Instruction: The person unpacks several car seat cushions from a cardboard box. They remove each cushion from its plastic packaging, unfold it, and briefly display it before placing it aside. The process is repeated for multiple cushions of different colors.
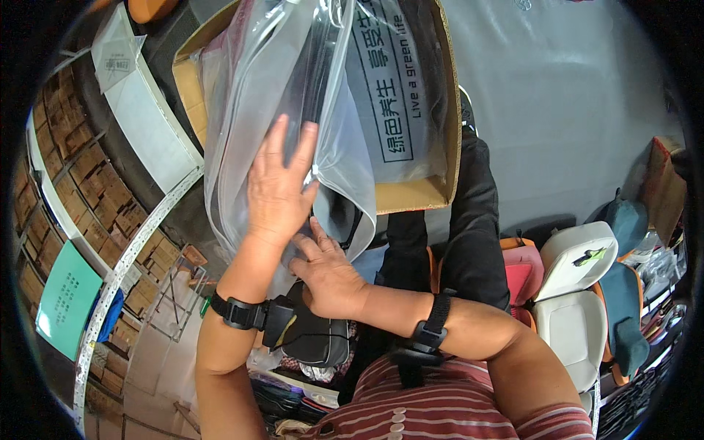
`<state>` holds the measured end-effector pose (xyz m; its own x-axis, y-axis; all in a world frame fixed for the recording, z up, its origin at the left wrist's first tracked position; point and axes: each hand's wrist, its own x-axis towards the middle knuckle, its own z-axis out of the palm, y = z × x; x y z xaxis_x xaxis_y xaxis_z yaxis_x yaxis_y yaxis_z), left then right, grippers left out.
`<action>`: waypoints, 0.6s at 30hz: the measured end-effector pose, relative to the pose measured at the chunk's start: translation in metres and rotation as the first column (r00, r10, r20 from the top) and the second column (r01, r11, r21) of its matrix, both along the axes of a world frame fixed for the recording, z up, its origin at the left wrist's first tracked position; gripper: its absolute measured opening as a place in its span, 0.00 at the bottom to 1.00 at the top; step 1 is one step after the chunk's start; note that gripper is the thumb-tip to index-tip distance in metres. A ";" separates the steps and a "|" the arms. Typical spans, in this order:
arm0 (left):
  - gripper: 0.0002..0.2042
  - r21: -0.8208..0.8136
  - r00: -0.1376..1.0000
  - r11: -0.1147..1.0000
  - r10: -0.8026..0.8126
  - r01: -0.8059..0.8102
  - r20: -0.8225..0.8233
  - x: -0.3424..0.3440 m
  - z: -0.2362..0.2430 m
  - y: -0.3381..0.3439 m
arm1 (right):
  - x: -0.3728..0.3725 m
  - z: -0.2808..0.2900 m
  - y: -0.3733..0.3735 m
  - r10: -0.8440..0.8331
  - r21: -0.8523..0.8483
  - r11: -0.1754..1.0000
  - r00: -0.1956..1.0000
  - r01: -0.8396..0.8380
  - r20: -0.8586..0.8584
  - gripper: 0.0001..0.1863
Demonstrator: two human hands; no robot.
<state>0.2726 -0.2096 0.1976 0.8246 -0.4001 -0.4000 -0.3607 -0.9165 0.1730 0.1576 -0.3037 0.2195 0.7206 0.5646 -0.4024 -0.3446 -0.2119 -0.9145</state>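
A clear zippered plastic bag (242, 139) stands upright at the near left side of an open cardboard box (414, 196). My left hand (282, 183) lies on the bag with fingers spread along its zipper, thumb beside the white slider. Below it, my right hand (330, 275) touches the bag's near edge, fingers apart and slightly bent. Something grey and dark (339, 218) shows through the bag's near end; its kind is unclear. Another clear bag with dark print (400, 88) fills the box's right side.
At left, a white metal beam (125, 249) runs past shelves of brown cartons (95, 169) and a teal sign (67, 301). A long white box (143, 110) lies beside the cardboard box. Seat-shaped cushions (576, 257) stack at right, near grey sheeting (565, 110). A dark grey bag (319, 341) sits below my hands.
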 end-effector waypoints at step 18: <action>0.44 0.029 0.869 0.946 0.309 -0.323 -0.388 0.003 -0.020 -0.017 | -0.011 -0.016 -0.061 -0.069 -0.107 0.993 0.980 0.050 -0.185 0.17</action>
<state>0.2760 -0.2262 0.1781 0.6952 -0.1639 -0.6999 0.0478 -0.9609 0.2726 0.1471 -0.3647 0.2034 0.6577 0.4724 -0.5868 -0.5234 -0.2736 -0.8070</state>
